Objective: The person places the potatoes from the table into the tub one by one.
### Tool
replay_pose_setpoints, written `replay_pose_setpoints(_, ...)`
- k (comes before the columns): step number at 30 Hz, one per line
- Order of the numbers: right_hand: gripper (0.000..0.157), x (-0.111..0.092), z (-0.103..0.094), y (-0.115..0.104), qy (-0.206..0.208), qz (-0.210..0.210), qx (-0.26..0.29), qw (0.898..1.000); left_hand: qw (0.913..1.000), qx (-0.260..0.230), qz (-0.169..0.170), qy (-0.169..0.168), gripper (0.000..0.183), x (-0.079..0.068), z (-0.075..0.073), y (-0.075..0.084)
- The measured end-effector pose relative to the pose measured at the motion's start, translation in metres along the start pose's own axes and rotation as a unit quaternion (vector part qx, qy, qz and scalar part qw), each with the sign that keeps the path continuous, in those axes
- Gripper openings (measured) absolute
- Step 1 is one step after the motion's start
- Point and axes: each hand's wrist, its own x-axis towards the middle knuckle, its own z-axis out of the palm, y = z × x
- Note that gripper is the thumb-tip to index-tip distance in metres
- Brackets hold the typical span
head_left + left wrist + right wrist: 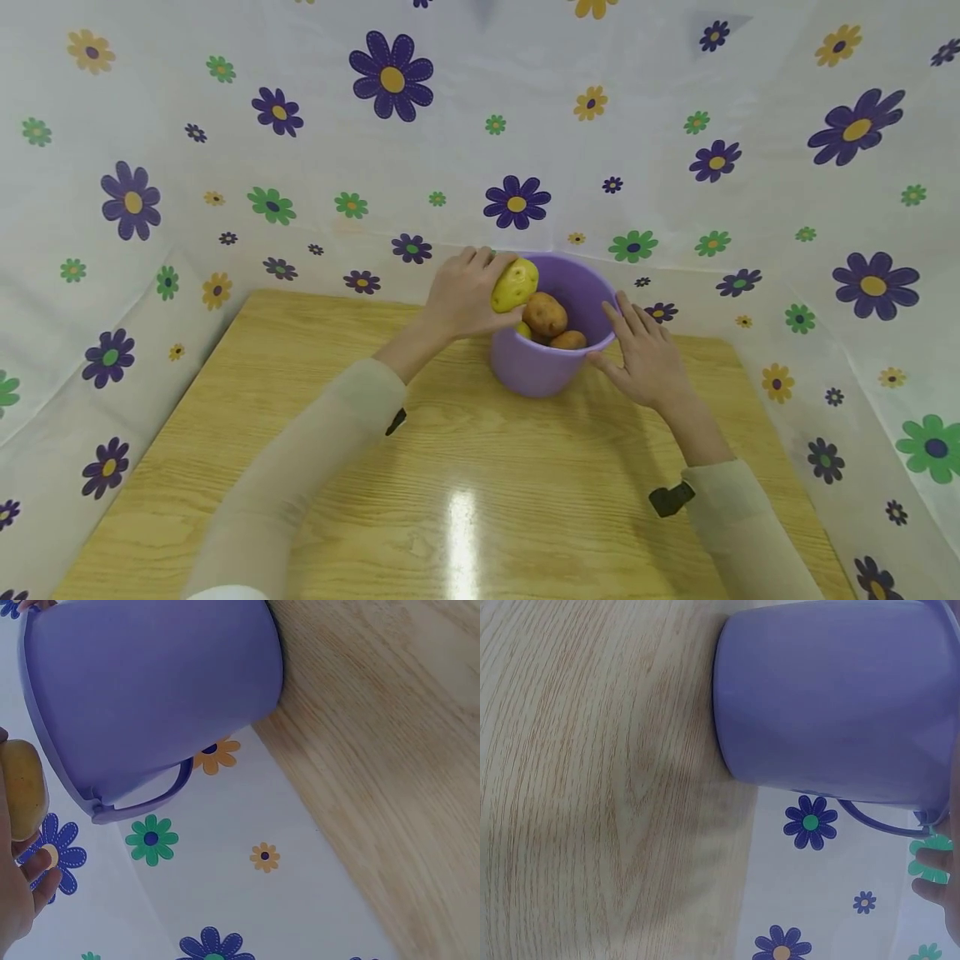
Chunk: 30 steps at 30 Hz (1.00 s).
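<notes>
My left hand (468, 292) grips a yellow potato (516, 284) at the left rim of a purple bucket (534, 371). The same potato (24, 789) shows beside the bucket's rim in the left wrist view. Inside the bucket lie a brown potato (545, 314), another brown potato (568, 340) lower down, and part of a yellow one (523, 330). My right hand (648, 358) touches the bucket's right rim with fingers spread and fairly straight. At the edge of the right wrist view, some of its fingers (932, 879) extend past the bucket.
The bucket stands upright near the back edge of a wooden table (465, 450). A white flowered cloth (450, 150) rises behind the table and along both sides. The bucket's handle (150, 804) hangs against its side.
</notes>
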Motion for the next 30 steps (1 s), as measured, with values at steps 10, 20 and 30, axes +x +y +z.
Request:
replay_pose_setpoints(10, 0.090, 0.000, 0.001, 0.000, 0.013, -0.009, -0.004, 1.000, 0.9976, 0.033, 0.034, -0.051, 0.074, 0.015, 0.005, 0.015)
replay_pose_setpoints(20, 0.090, 0.000, -0.001, 0.000, 0.004, -0.003, 0.001, 1.000, 0.9925, 0.045, 0.036, -0.108, 0.080, 0.023, 0.014, 0.022)
replay_pose_setpoints(30, 0.090, 0.000, -0.003, -0.001, -0.003, 0.002, 0.003, 1.000, 0.9864, 0.037, 0.056, -0.150, 0.078, 0.031, 0.020, 0.021)
